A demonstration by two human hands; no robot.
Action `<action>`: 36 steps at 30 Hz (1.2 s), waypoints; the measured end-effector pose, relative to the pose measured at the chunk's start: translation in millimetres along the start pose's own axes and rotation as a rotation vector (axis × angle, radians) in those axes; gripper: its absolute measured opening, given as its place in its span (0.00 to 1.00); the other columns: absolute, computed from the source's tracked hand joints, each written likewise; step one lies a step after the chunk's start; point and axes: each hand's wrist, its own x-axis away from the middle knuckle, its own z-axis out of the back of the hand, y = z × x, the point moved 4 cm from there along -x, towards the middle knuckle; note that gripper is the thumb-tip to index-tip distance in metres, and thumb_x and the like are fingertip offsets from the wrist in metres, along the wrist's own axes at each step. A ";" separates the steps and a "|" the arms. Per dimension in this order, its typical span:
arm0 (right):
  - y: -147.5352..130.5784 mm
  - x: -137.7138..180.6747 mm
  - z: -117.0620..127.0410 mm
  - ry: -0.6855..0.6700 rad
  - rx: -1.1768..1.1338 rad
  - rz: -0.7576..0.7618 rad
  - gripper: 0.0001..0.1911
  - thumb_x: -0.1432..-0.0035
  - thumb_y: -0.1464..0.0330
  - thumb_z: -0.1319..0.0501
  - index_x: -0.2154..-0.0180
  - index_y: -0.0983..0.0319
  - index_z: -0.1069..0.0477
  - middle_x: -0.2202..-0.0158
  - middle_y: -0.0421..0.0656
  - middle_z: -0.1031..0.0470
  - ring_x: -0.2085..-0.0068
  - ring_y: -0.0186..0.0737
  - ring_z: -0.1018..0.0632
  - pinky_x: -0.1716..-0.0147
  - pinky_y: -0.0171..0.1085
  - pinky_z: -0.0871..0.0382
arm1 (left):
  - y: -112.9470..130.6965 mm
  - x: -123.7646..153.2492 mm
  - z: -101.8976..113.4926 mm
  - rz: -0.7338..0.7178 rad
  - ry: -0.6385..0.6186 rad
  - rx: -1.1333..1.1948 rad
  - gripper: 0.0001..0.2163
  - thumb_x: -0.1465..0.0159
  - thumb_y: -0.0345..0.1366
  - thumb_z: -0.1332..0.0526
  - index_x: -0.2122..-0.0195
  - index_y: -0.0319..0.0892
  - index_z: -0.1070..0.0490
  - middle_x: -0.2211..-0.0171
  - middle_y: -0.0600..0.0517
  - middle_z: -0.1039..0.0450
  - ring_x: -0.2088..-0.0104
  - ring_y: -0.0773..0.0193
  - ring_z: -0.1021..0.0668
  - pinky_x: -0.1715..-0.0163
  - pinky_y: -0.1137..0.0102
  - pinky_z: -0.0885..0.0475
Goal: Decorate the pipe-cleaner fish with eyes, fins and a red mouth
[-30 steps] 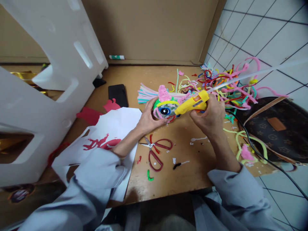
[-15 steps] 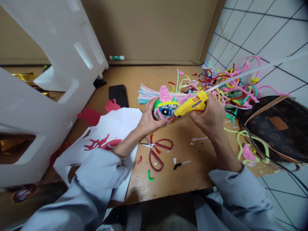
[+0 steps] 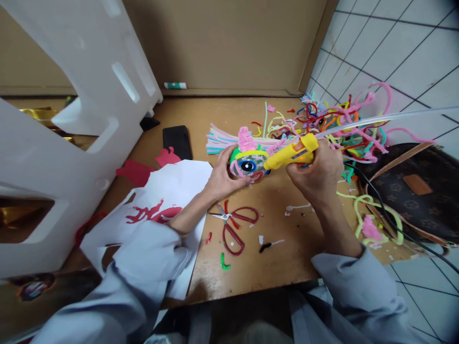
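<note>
My left hand (image 3: 226,174) is curled around the left side of a round craft figure (image 3: 256,165), with the thumb beneath it. The figure has a big blue and black eye, a yellow band above it, a pink tuft on top and a red piece low on its right. My right hand (image 3: 317,169) grips a yellow hot glue gun (image 3: 292,152), its fingers at the trigger. A long clear glue stick (image 3: 380,117) juts from the gun's back. The nozzle is at the figure's right side; whether it touches I cannot tell.
Red-handled scissors (image 3: 229,217) lie open below the figure. Pipe cleaners (image 3: 353,119) are heaped at the right, by a brown handbag (image 3: 405,191) and a black cable. White paper (image 3: 179,181), a black phone-like slab (image 3: 177,142) and a white plastic panel (image 3: 118,110) are left.
My right hand and the glue gun have shifted slightly right and up, and the red piece on the figure shows more fully. My left hand keeps its hold.
</note>
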 end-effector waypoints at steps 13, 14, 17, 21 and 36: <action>-5.4 1.7 -2.3 -0.067 0.006 0.040 0.19 0.53 0.66 0.42 0.56 0.61 0.34 0.64 0.48 0.28 0.60 0.53 0.27 0.58 0.48 0.38 | 1.6 -0.2 0.6 -0.009 -0.007 -0.007 0.44 0.52 0.52 0.26 0.36 0.47 0.42 0.37 0.42 0.38 0.35 0.44 0.35 0.34 0.48 0.40; -5.8 2.2 -2.7 -0.055 0.004 0.049 0.19 0.53 0.66 0.42 0.57 0.60 0.34 0.65 0.48 0.28 0.60 0.53 0.27 0.58 0.47 0.38 | 1.8 -0.2 0.7 -0.007 -0.007 -0.010 0.44 0.52 0.52 0.26 0.36 0.47 0.41 0.37 0.42 0.38 0.35 0.43 0.35 0.34 0.48 0.41; -6.0 3.1 -4.0 -0.014 -0.002 0.063 0.17 0.54 0.66 0.42 0.59 0.60 0.35 0.66 0.47 0.28 0.62 0.51 0.27 0.59 0.46 0.38 | 2.2 -0.1 0.4 -0.004 -0.012 -0.007 0.44 0.52 0.52 0.26 0.35 0.47 0.41 0.37 0.42 0.38 0.35 0.43 0.35 0.34 0.48 0.41; -5.8 3.4 -6.0 0.017 -0.013 0.077 0.16 0.54 0.66 0.43 0.60 0.60 0.35 0.67 0.46 0.28 0.63 0.50 0.27 0.61 0.45 0.38 | 0.8 0.0 -0.6 0.006 -0.008 0.005 0.45 0.52 0.52 0.26 0.35 0.47 0.42 0.37 0.41 0.39 0.35 0.43 0.35 0.34 0.48 0.41; -3.0 2.2 -9.9 -0.094 -0.087 0.045 0.18 0.53 0.66 0.42 0.57 0.60 0.33 0.63 0.48 0.25 0.60 0.52 0.25 0.59 0.46 0.34 | 2.2 -0.6 -0.2 0.009 -0.007 0.008 0.44 0.52 0.52 0.26 0.36 0.47 0.41 0.36 0.40 0.39 0.35 0.44 0.35 0.34 0.48 0.41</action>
